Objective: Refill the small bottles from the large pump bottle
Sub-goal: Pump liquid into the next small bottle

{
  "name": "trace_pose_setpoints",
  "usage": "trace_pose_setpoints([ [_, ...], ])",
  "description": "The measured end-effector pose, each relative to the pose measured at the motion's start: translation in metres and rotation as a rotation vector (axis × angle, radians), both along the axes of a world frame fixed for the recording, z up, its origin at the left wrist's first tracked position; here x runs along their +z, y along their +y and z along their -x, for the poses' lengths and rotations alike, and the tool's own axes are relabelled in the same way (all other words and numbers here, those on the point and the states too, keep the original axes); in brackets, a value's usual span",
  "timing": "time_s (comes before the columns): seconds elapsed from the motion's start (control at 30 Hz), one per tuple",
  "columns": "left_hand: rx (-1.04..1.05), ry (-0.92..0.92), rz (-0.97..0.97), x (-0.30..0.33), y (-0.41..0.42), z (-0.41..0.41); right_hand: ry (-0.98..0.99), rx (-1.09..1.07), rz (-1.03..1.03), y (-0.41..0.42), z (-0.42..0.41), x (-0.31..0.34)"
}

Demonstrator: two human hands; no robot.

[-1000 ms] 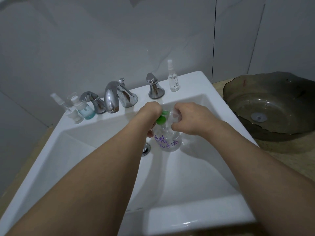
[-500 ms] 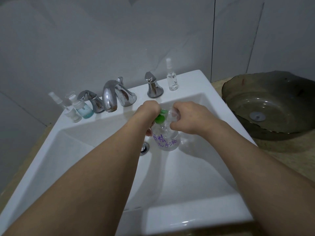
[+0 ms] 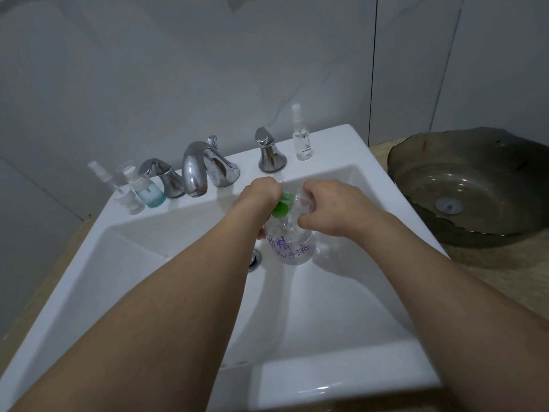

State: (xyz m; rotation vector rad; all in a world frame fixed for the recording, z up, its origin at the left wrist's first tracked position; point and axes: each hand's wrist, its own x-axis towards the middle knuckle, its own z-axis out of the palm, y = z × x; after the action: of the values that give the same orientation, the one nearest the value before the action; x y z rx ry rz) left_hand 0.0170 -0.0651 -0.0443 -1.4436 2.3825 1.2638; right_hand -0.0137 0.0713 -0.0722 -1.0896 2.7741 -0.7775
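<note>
gripping pump bottle (image 3: pixel 292 245): left hand (image 3: pixel 261 193) | right hand (image 3: pixel 323 203) clutching small bottle (image 3: pixel 301 200) | over sink (image 3: pixel 326 292), walls well apart

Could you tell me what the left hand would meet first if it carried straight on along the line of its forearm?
Probably the sink's back wall below the chrome spout, though depth is unclear; the left hand points that way.

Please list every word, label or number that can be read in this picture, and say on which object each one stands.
"酒精" is handwritten in purple, upper line, on the large pump bottle standing in the sink.
"洗手液" is handwritten in purple, lower line, on the same bottle; the first character is partly unclear.
The small bottles on the sink ledge, including the blue-liquid bottle and the clear spray bottle, show no readable text.
</note>
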Motion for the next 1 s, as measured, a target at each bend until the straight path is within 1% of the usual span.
trace_pose_setpoints([
  [0.1, -0.015, -0.069, -0.098, 0.006, -0.006, -0.001, 0.034, -0.007, 0.034, 0.001, 0.001, 0.002],
  [0.2, -0.078, -0.153, -0.228, 0.014, -0.012, -0.002, 0.051, -0.011, 0.074, 0.002, 0.001, 0.004],
  [0.3, -0.109, -0.189, -0.262, 0.02, -0.012, -0.004, 0.067, -0.01, 0.073, 0.002, 0.001, 0.005],
  [0.37, -0.117, -0.194, -0.243, 0.02, -0.012, -0.005, 0.075, -0.009, 0.073, 0.001, 0.0, 0.005],
  [0.5, -0.096, -0.181, -0.138, 0.018, -0.008, -0.007, 0.051, -0.002, 0.074, 0.001, 0.0, 0.006],
  [0.7, -0.033, -0.027, -0.035, 0.015, 0.009, -0.009, 0.023, 0.007, 0.019, 0.001, -0.001, 0.003],
  [0.83, -0.047, -0.058, -0.003, 0.014, 0.014, -0.009, 0.008, 0.002, 0.0, 0.001, -0.001, 0.001],
  [1.0, -0.067, -0.034, 0.03, 0.009, 0.008, -0.007, 0.0, 0.006, -0.001, 0.0, -0.001, 0.001],
])
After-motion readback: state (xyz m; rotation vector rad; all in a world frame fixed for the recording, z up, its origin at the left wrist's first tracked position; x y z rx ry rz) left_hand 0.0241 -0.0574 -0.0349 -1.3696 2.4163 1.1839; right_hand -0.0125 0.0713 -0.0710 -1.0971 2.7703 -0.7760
